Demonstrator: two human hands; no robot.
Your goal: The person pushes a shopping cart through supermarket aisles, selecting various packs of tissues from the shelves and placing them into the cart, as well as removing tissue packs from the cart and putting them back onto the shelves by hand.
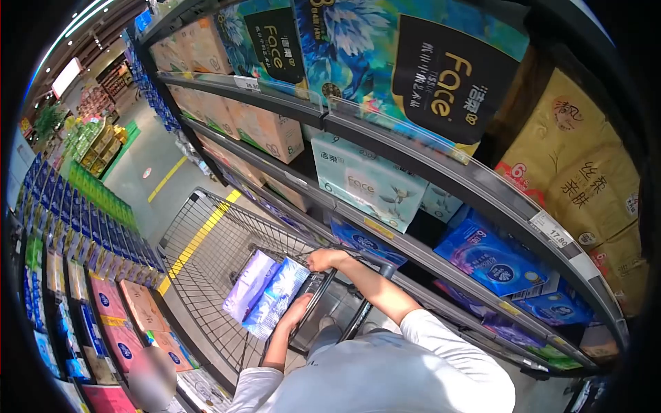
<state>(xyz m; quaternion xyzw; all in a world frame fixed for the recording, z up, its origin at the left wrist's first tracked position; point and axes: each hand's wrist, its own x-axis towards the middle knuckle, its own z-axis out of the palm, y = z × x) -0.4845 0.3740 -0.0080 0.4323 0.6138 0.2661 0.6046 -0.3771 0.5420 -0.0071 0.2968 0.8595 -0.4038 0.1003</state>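
A blue-and-white tissue pack [277,297] and a purple tissue pack [251,286] lie side by side at the near end of a wire shopping cart [200,241]. My left hand [296,311] reaches inside the cart's rim, its fingers closed at the right side of the blue-and-white pack. At that pack's far corner is my right hand [327,259], fingers curled against it, above the near rim. Their fingertips are partly hidden. Closer to my body runs the cart's dark push handle [366,303].
A shelf rack [427,165] with tissue packs and boxes stands close on the right. Another stocked shelf [89,310] borders the left. Yellow floor stripes [180,265] run beneath and beyond the cart. Green displays [103,148] stand farther off.
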